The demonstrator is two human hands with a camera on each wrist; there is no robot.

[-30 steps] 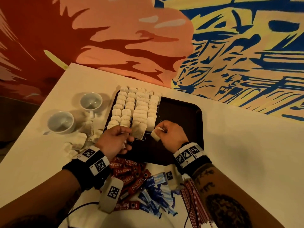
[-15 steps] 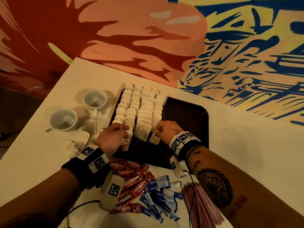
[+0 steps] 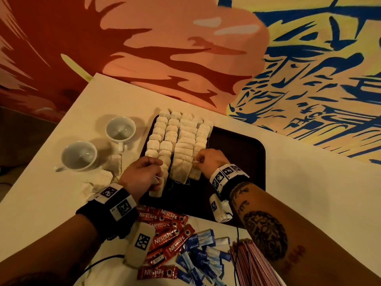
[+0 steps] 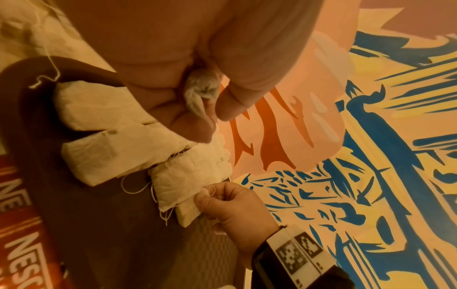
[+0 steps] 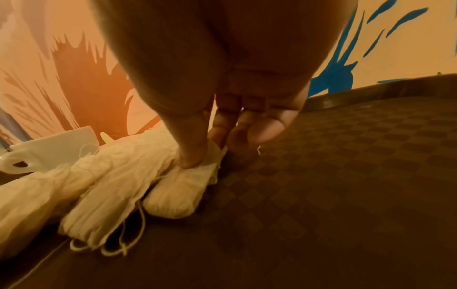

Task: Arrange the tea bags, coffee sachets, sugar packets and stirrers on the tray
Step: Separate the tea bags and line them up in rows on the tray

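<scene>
Several pale tea bags [image 3: 179, 139] lie in rows on the left part of the dark brown tray [image 3: 239, 145]. My right hand [image 3: 199, 161] pinches the top of a tea bag [image 5: 178, 193] lying at the near end of the rightmost row, thumb pressed on it. My left hand [image 3: 157, 178] hovers at the near end of the left rows, its fingers curled round a crumpled tea bag [image 4: 201, 91]. Red coffee sachets [image 3: 169, 234], blue sugar packets [image 3: 202, 254] and a bundle of stirrers [image 3: 251, 263] lie on the table in front of the tray.
Two white cups [image 3: 79, 155] [image 3: 120, 130] stand left of the tray, with a few loose tea bags [image 3: 103, 178] beside them. The tray's right half is bare. A painted wall runs close behind the table's far edge.
My right hand moved forward and lowered its tea bag onto the near end of the rightmost row. My left hand shifted forward to the near end of the left rows.
</scene>
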